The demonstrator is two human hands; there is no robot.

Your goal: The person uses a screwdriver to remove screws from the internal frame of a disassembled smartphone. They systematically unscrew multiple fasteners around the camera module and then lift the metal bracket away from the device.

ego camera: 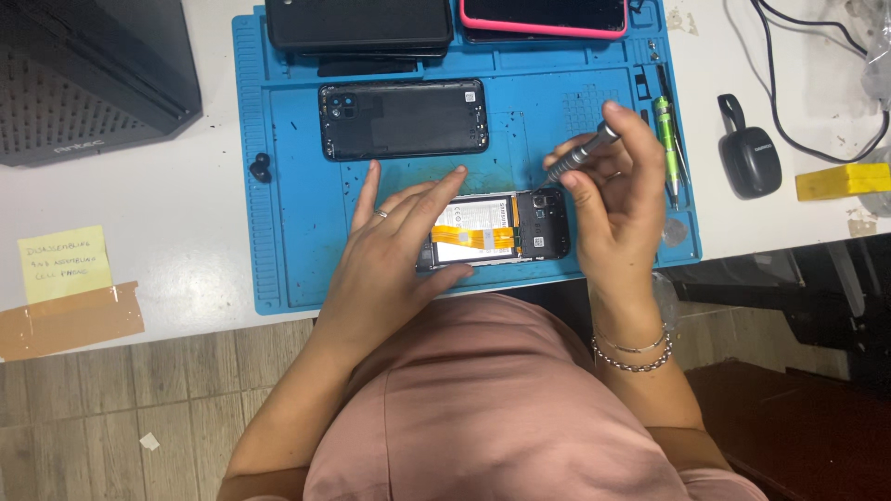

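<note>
The blue, matt, rubbery work mat (pixel 297 241) has a ribbed left edge, and on it lies the opened black plastic phone (pixel 497 229) with glossy orange ribbon cable and white paper-like battery label. Above the phone lies a matt black plastic back cover (pixel 404 119). The right hand (pixel 617 199) grips a slim grey metal screwdriver (pixel 583 154) with a knurled shaft; the left hand (pixel 394 255) wears a shiny metal ring.

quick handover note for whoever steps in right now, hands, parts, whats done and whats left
Left hand: flat on the opened phone, pinning it to the blue mat.
Right hand: holds a small screwdriver, tip angled down toward the phone's camera end.
Done: back cover is off, lying on the mat above the phone; battery and orange flex exposed.
Left: the black inner cover at the camera end is still on.
</note>
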